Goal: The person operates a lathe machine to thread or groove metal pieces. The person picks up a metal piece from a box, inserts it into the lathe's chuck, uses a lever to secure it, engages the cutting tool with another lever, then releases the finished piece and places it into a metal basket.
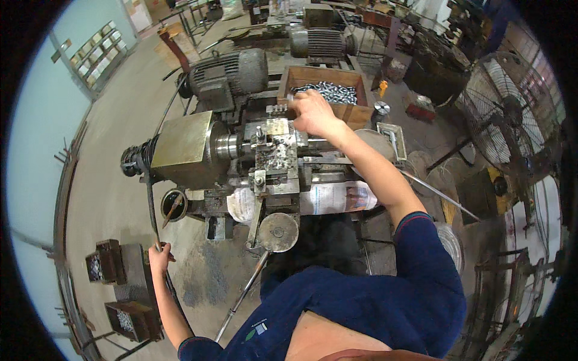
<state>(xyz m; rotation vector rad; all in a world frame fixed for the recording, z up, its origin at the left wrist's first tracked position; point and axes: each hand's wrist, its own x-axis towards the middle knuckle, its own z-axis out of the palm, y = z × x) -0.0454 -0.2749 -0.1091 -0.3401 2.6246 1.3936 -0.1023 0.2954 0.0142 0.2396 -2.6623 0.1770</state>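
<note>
My right hand (311,110) is over the back of a metal lathe, beside a row of small metal cylinders (276,108) on its cross slide (277,155). The fingertips are partly hidden and blurred, so whether they hold a piece is unclear. Behind the hand, a wooden box (352,113) contains many small shiny metal parts (332,92). At the lower left, my left hand (160,258) is closed around a long dark rod or lever (153,221). Between the arms lie the lathe's headstock (185,140), a round metal handwheel (278,232) and rolled printed paper (334,197).
A pot of dark liquid (174,204) with a brush stands left of the lathe. Metal bins of parts (135,320) sit at the lower left. Electric motors (230,74) are behind the headstock, and a large caged fan (508,108) stands at the right.
</note>
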